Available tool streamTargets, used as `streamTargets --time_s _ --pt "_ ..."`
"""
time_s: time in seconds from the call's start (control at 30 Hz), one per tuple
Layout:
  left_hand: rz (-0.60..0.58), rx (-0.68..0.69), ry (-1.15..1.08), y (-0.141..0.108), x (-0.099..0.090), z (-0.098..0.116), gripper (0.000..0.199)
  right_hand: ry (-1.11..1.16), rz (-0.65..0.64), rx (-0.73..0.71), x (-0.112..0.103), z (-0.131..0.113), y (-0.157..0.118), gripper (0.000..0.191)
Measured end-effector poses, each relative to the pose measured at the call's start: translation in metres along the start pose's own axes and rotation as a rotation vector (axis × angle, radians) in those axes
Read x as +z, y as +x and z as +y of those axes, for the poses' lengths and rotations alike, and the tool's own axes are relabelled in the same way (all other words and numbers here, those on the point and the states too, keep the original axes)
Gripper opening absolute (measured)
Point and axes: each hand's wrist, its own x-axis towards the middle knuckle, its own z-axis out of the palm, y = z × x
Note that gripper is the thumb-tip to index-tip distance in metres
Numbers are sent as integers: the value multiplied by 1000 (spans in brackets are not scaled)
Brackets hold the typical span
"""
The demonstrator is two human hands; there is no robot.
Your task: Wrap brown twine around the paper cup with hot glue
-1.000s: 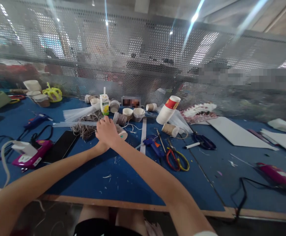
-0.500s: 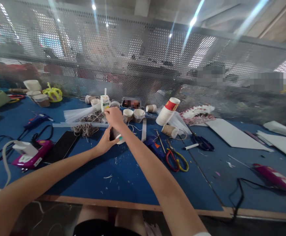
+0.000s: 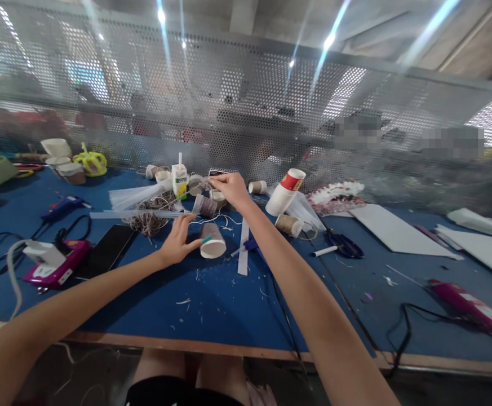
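My left hand [image 3: 178, 243] has its fingers apart, with the thumb against the side of a paper cup [image 3: 212, 249]. That cup is wrapped in grey-brown twine and lies tipped, its white mouth towards me. Farther back, my right hand [image 3: 232, 189] is pinched closed above the other cups, and a thin strand of twine seems to run from its fingertips to the left. A heap of loose twine [image 3: 150, 211] lies left of the cups. Just behind the tipped cup rests another wrapped cup [image 3: 205, 206] on its side.
A drink carton [image 3: 180, 181] with a straw stands behind the twine. To the right are a stack of paper cups [image 3: 282, 197], a white strip [image 3: 243, 254] and a marker [image 3: 325, 251]. A dark phone [image 3: 109, 248] and a magenta power strip [image 3: 60, 265] lie left.
My right hand has moved right and away from the wrapped cup. My left hand has loosened and shifted slightly left. The cup shows more fully, and my right arm now covers the scissors.
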Motion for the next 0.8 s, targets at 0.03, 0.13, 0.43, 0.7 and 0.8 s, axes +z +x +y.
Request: streamTargets --time_s 0.03,0.13,0.43,0.7,0.8 --pt "119 33 112 2 -5 3 54 -17 -10 -18 -3 0 -3 17" --pt "395 58 371 18 -20 9 60 24 -46 -41 -9 -3 -7 14" --pt "25 -28 331 58 -57 -15 24 795 218 194 -54 18 6 13" --pt "70 -141 237 58 -77 -19 34 1017 148 193 -107 46 -11 19" --pt "74 -142 234 65 -73 -4 33 859 -46 173 -91 35 -22 28"
